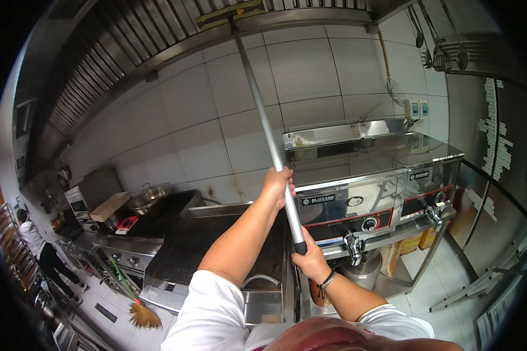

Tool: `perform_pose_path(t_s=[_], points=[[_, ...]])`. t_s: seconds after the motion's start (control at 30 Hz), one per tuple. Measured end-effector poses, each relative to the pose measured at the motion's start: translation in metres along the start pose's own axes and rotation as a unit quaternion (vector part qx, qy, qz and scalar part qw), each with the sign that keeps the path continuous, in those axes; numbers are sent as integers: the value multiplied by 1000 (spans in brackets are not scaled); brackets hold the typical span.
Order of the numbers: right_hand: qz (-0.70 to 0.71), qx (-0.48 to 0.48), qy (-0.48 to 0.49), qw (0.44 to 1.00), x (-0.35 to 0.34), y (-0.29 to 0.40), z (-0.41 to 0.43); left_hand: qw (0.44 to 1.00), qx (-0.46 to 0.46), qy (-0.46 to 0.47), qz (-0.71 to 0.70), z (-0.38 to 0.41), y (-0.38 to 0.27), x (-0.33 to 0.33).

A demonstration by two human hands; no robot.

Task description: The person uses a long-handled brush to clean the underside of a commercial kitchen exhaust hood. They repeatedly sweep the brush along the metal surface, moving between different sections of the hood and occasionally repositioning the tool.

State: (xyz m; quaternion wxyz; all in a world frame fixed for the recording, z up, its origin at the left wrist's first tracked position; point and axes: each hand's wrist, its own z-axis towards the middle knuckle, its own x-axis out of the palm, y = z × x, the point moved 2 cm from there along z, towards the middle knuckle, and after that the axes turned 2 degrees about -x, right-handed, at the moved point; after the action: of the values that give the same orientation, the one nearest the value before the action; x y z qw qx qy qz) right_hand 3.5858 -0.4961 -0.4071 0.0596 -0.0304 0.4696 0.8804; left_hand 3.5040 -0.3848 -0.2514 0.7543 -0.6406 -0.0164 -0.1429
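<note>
A long metal pole (264, 114) slants up from my two hands to the top of the view. My left hand (279, 186) is closed around it partway up. Lower down, my right hand (309, 256) grips its dark end cap, with a dark braided bracelet at the wrist. At the pole's far end, a yellow-green cleaning head (229, 14) lies against the underside of the metal range hood (127, 33). A flat dark griddle (241, 228) is below my arms, and a tiled wall (237, 87) stands behind the pole.
Steel Blizzard appliances (351, 206) with taps stand close on the right. Utensils (441, 57) hang at upper right. A lidded pan (149, 197) rests on the stove at left. A straw broom (145, 313) is at lower left; beyond it stands another person (39, 245). A ladder (483, 281) is at right.
</note>
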Motion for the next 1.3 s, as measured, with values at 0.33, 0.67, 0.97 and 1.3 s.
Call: perform_pose_path(t_s=[0.33,0.67,0.97,1.3], points=[[-4,-128,-8,992,-56,-23,76,996,49,-62,40,51,-20,48],[25,-129,40,991,-99,24,156,982,146,-85,86,84,-106,94],[27,-241,5,970,-121,95,211,967,217,-91,99,90,-203,125],[65,-233,34,970,-137,109,221,961,229,-106,112,92,-220,142]])
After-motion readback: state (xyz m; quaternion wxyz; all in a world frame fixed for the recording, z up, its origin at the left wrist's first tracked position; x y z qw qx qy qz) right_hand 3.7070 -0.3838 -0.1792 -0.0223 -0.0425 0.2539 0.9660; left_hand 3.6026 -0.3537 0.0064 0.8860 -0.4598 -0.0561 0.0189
